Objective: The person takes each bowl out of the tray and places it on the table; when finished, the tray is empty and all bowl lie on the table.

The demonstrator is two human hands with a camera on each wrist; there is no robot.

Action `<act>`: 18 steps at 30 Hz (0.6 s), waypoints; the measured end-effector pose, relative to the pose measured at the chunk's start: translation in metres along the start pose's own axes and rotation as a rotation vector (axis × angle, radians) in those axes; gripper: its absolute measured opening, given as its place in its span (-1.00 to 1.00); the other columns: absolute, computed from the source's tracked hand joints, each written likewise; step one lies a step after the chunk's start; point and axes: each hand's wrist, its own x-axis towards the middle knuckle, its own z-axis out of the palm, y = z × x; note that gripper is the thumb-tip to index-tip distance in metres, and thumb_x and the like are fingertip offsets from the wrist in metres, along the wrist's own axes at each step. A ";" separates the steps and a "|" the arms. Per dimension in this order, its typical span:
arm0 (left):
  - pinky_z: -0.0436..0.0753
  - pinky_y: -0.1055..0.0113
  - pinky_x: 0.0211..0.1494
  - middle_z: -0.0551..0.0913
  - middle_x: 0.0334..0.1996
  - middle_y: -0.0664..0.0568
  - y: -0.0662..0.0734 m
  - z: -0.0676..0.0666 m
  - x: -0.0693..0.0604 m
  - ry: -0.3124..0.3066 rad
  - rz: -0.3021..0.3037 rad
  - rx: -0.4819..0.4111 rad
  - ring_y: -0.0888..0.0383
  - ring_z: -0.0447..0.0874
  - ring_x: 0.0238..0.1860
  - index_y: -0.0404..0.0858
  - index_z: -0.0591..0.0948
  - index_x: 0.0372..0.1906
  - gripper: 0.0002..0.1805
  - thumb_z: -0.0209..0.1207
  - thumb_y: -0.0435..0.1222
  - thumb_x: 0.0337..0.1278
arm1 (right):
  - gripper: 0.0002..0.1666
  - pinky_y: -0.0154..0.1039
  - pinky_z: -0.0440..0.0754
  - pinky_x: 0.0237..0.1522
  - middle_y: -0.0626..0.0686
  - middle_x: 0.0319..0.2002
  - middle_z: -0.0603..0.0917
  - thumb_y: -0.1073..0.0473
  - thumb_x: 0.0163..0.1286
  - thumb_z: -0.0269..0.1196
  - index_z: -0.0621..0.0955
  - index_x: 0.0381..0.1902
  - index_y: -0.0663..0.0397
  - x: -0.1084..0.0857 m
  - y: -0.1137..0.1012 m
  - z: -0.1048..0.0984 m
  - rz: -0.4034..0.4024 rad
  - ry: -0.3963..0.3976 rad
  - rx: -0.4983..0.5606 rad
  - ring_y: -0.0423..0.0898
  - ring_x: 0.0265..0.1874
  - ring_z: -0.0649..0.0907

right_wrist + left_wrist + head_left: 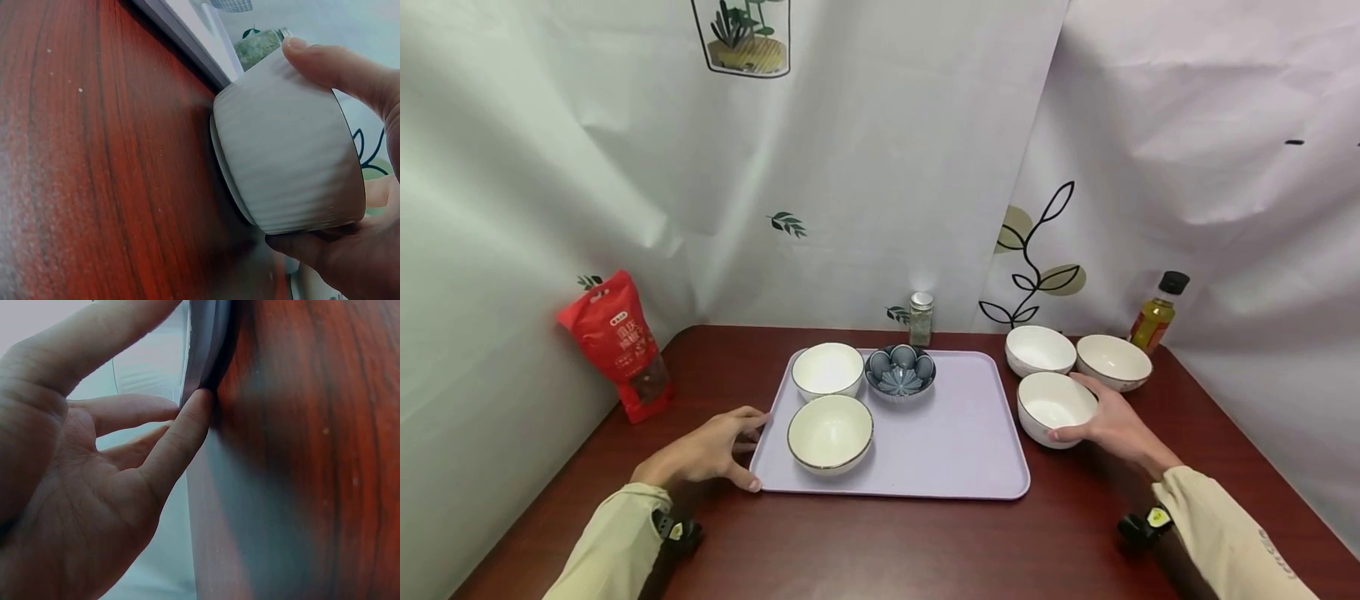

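Note:
A pale lilac tray [951, 454] lies on the table. My left hand [718, 446] touches its left edge, with thumb and fingers spread apart; in the left wrist view, fingertips [199, 403] press against the tray rim [203, 344]. To the right of the tray, my right hand [1116, 421] grips a white bowl [1051, 417] from its right side. Thumb and fingers lie round the outside of this ribbed bowl [287, 144] in the right wrist view, its base close to the tabletop. Two white bowls [827, 369] [829, 433] and a dark blue patterned bowl [901, 371] sit on the tray.
Behind the gripped bowl stand two more white bowls [1040, 348] [1114, 360] and an oil bottle [1153, 315]. A spice jar [921, 319] is behind the tray. A red pouch [621, 342] leans against the left wall [497, 333]. Brown tabletop [880, 550] extends in front.

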 end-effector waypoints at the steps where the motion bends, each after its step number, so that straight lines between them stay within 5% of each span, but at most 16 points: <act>1: 0.72 0.01 0.16 0.42 0.23 -0.35 0.000 0.000 0.000 -0.002 0.001 -0.002 -0.32 0.67 0.13 -0.66 0.25 0.39 0.14 0.62 -0.29 -0.33 | 0.26 -0.46 0.46 -0.06 0.42 0.26 0.48 -0.03 -0.08 0.62 0.25 0.44 0.43 0.000 0.000 0.000 0.005 -0.004 0.005 0.21 0.09 0.58; 18: 0.73 0.02 0.16 0.41 0.22 -0.38 -0.001 0.001 -0.001 -0.004 0.023 -0.039 -0.35 0.66 0.13 -0.68 0.23 0.39 0.13 0.61 -0.31 -0.31 | 0.24 -0.57 0.43 -0.06 0.40 0.32 0.40 0.05 0.01 0.58 0.16 0.49 0.39 0.005 0.004 0.000 -0.039 -0.057 0.080 0.22 0.13 0.53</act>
